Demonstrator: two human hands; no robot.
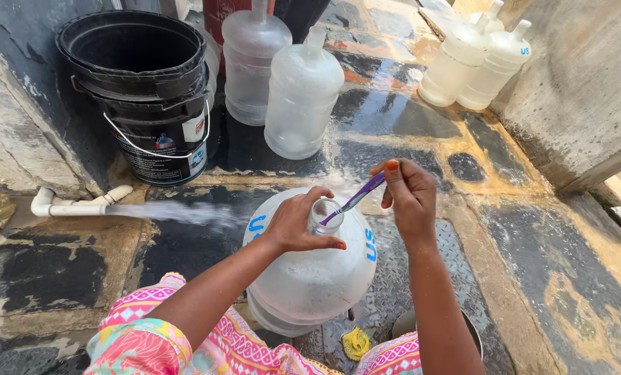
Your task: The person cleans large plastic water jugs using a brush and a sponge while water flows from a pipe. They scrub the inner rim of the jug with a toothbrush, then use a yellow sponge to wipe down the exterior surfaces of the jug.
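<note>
A large clear plastic water jug [317, 278] stands on the wet stone floor between my knees. My left hand [298, 223] grips its narrow neck. My right hand [409, 196] pinches the handle of a purple toothbrush [356, 199], whose head end pokes into the jug's mouth. A stream of water [178, 212] shoots from a white pipe [67, 205] at the left toward the jug.
Stacked black buckets [144, 90] stand at the back left. Two clear jugs [282, 76] stand behind, and two whitish jugs [477, 66] lean by the right wall. A yellow scrap [355, 342] and a dark bowl [402, 325] lie near my legs.
</note>
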